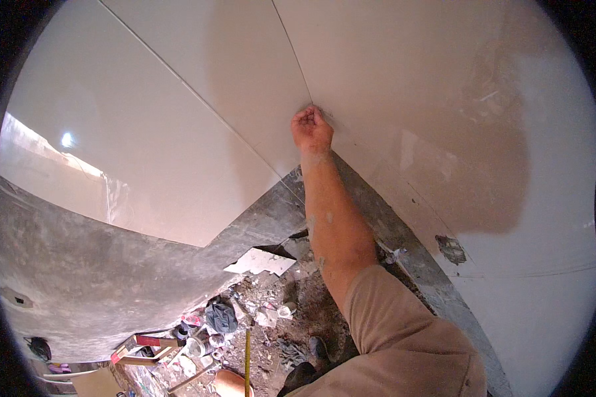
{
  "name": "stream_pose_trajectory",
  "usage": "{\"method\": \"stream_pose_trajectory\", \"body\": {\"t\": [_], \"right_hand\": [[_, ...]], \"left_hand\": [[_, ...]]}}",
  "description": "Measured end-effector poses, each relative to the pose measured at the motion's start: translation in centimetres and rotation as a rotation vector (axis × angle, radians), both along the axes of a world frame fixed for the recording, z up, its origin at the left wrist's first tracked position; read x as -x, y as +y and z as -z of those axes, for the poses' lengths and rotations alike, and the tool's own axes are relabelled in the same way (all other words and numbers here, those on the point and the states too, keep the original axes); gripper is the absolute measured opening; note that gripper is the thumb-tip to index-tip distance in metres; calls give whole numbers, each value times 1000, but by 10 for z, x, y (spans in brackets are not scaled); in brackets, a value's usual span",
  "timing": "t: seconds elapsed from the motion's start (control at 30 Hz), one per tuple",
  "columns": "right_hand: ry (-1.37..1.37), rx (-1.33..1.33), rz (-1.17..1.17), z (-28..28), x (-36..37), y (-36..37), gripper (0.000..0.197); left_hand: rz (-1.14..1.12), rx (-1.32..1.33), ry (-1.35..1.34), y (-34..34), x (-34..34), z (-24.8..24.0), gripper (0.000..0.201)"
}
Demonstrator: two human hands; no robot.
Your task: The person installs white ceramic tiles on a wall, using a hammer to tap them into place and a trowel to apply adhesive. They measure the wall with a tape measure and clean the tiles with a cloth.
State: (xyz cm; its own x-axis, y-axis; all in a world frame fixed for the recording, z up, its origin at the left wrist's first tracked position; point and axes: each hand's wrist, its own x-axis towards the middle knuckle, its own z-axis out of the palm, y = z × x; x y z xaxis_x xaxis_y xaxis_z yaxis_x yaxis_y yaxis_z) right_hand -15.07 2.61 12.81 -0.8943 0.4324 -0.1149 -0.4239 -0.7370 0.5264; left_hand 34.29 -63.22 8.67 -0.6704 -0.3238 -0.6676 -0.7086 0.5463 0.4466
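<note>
My right hand (312,129) is raised at the end of a stretched-out arm, against the plastered walls near their inner corner. Its palm side faces me, with the fingers curled and the thumb pressed to them. Whatever sits between the fingertips is too small to make out. A thin dark line (291,46) runs down the wall to the fingertips; I cannot tell whether it is a string or the corner seam. My left hand does not show. At the lower edge stands a narrow yellow strip (248,360), in front of a rounded orange-brown shape (229,384) I cannot identify.
A thin pale line (179,77) slants down the left wall. Bare grey concrete (99,264) lies below the plaster. Rubble, a white board piece (261,261), a black bag (220,317), pots (197,347) and a red-edged frame (146,342) litter the floor. The right wall has a hole (451,249).
</note>
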Motion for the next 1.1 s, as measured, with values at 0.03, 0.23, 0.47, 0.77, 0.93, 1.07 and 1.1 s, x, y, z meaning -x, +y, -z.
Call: {"method": "stream_pose_trajectory", "body": {"t": [0.03,0.23,0.47,0.77,0.93,1.07,1.1], "right_hand": [[30,13,-9,2,1,2,16],[91,122,-33,1,-3,19,20],[-116,-286,-44,-8,-53,-23,20],[-883,-1584,-1156,142,-371,-157,13],[-612,-1343,-867,82,-357,-238,21],[-799,-1316,-687,72,-317,-252,25],[-806,-1341,-681,71,-305,-254,25]], "left_hand": [[-17,-7,-9,4,1,-1,24],[-62,-47,-20,24,12,-3,24],[-172,-216,116,8,-2,16,24],[639,227,382,41,174,-18,34],[827,-62,264,103,214,-19,34],[929,-155,370,123,223,-31,33],[881,-178,411,112,223,-31,32]]}}
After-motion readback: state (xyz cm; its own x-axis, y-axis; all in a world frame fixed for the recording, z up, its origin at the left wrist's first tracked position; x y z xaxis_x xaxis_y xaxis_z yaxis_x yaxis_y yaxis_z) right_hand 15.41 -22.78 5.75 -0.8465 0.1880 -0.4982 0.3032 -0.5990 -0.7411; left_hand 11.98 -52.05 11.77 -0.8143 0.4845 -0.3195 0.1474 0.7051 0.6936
